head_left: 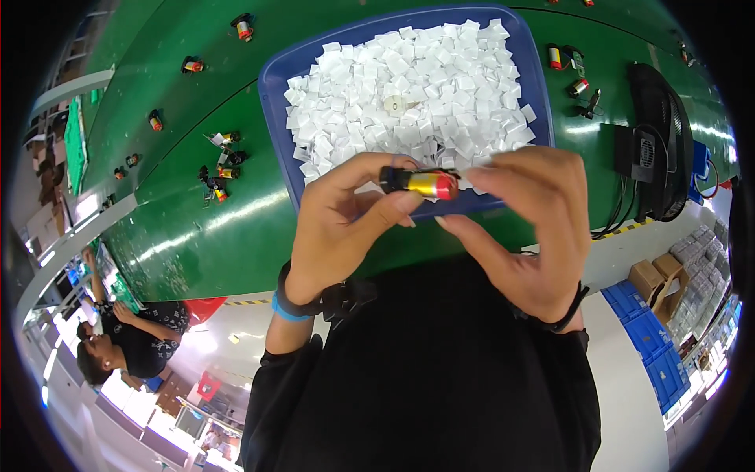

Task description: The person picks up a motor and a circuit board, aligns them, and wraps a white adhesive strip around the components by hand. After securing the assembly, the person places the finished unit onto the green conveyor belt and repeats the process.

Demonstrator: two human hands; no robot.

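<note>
A small cylinder (429, 185), gold with a red end and a black cap, is held between both hands over the near rim of the blue tray (275, 86). Its long axis lies left-right, red end toward 3 o'clock, black end toward 9.

The left hand (342, 228) is clamped on the black end, thumb and fingers wrapped around it. The right hand (535, 228) is pinched at the red end with thumb and forefinger, other fingers spread. The hands are close together and joined by the cylinder, with the left taking more of the grip. A dark strap is seen on each wrist, with a blue band on the left.

The tray is heaped with small white squares (409, 86), directly at 12 o'clock from the hands, just beyond the fingertips.

On the green belt (181, 228), more cylinders (220, 169) are scattered at 10 to 11 o'clock, and a few more (566, 67) at 1 o'clock. A black fan (661, 141) stands at 3 o'clock. Brown cartons (657, 279) and blue crates (649, 338) are stacked on the floor at 4 o'clock. A red bin (206, 307) sits at 8 o'clock, and another person (126, 346) is seated beyond it.
</note>
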